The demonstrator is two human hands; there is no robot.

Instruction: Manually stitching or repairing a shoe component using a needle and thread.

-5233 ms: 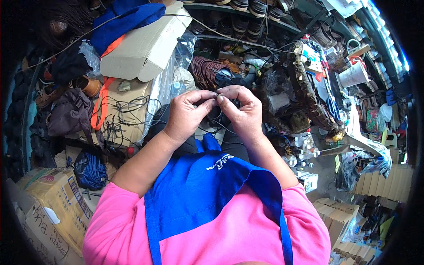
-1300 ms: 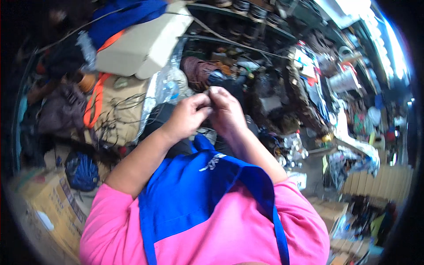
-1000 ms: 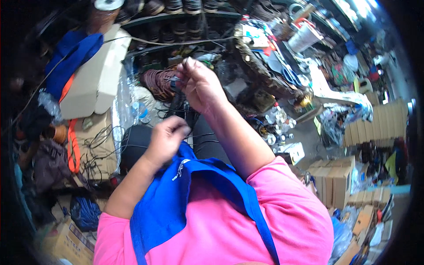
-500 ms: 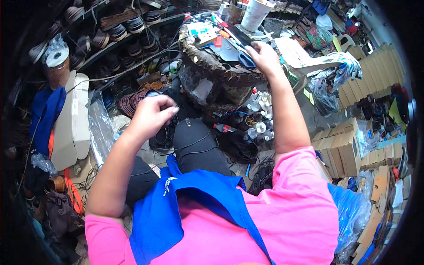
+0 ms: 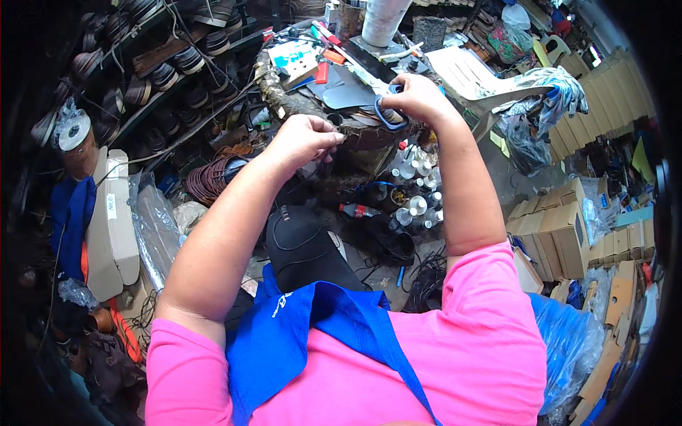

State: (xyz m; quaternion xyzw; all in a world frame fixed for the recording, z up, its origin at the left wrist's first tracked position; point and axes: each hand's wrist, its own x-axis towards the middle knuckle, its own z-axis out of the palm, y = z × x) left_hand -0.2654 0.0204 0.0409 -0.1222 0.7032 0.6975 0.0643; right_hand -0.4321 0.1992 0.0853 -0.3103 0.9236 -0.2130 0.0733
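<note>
The right hand (image 5: 420,99) has its thumb and fingers around the blue handle of the scissors (image 5: 379,110), which are at the near edge of the round, cluttered surface (image 5: 268,86); the blades point away, beside a grey sheet (image 5: 347,96). The left hand (image 5: 307,140) is near the same edge, its fingers bent and narrow; I cannot tell whether they hold something small. A white bucket (image 5: 383,25) stands farther back, and bottles (image 5: 418,206) are below the surface.

Scissors (image 5: 381,86), grey sheet (image 5: 348,97) on worktable (image 5: 266,79)
</note>
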